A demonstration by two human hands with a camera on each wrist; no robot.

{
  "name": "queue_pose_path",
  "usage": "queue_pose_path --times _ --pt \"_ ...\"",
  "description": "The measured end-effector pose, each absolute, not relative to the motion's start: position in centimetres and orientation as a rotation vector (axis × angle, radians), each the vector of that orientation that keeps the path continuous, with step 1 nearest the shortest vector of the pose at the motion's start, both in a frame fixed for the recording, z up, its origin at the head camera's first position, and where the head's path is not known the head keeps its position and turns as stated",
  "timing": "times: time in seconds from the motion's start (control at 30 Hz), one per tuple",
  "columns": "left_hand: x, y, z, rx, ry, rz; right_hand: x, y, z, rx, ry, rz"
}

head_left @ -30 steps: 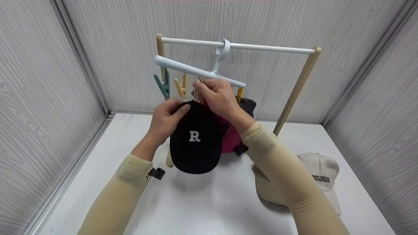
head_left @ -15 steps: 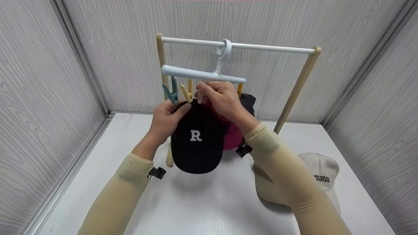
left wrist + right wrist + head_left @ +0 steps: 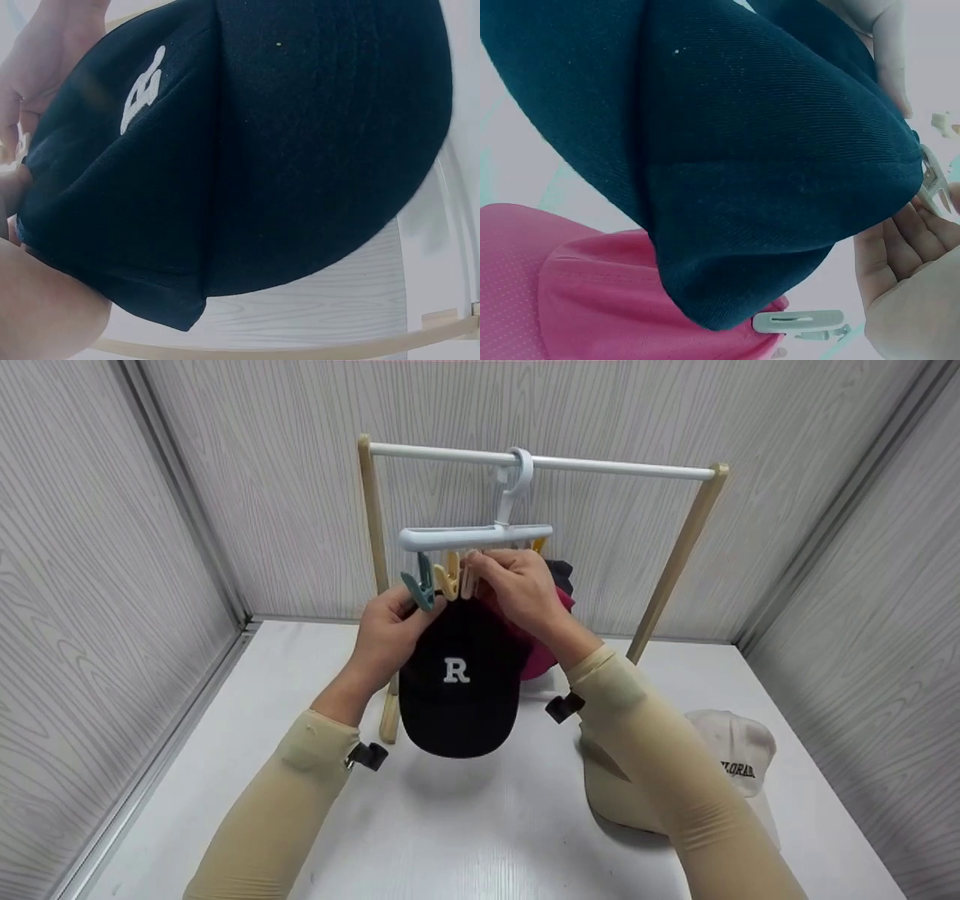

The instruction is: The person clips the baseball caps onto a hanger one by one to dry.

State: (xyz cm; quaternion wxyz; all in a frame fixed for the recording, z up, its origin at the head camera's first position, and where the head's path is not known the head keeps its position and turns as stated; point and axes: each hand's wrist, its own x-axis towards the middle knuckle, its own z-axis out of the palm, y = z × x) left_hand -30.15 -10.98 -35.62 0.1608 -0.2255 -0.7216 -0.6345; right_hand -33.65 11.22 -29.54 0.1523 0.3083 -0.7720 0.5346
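Observation:
A black cap (image 3: pixel 461 709) with a white letter R hangs brim down, front toward me. My left hand (image 3: pixel 388 636) grips its crown at the upper left, thumb on the front. With thumb and fingers my right hand (image 3: pixel 525 591) pinches a pale clothespin (image 3: pixel 469 577) at the cap's top. In the right wrist view that clothespin (image 3: pixel 933 180) sits right at the crown's tip. Beside it, a teal clothespin (image 3: pixel 422 585) and a yellow clothespin (image 3: pixel 449 577) dangle from the white hanger (image 3: pixel 450 538), overlapping my left fingers and the cap.
The hanger hooks over a rack's white bar (image 3: pixel 615 468) between wooden legs. Behind the black cap hang a pink cap (image 3: pixel 540 658), held by a light clip (image 3: pixel 799 322), and a dark cap (image 3: pixel 560 576). A beige cap (image 3: pixel 609 795) and a white cap (image 3: pixel 731 746) lie at right.
The hanger has swivelled, its left end coming lower and to the right. The teal and yellow clothespins swung down toward the cap. Both hands and the black cap shifted slightly right.

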Motion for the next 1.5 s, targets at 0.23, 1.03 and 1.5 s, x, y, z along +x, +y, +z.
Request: queue_pose_path --times 0.23,1.03,1.5 --pt "-30.1 -10.6 -35.5 -0.635 -2.039 -1.839 -33.5 11.4 -29.6 0.849 -2.233 1.575" --pt "-30.1 -9.3 -35.1 -0.575 -1.994 -1.919 -32.8 12.0 -29.8 0.911 -2.241 1.408" --pt "-30.1 -8.8 -35.3 -0.596 -2.023 -1.826 -32.7 12.7 -30.5 0.960 -2.238 1.428"
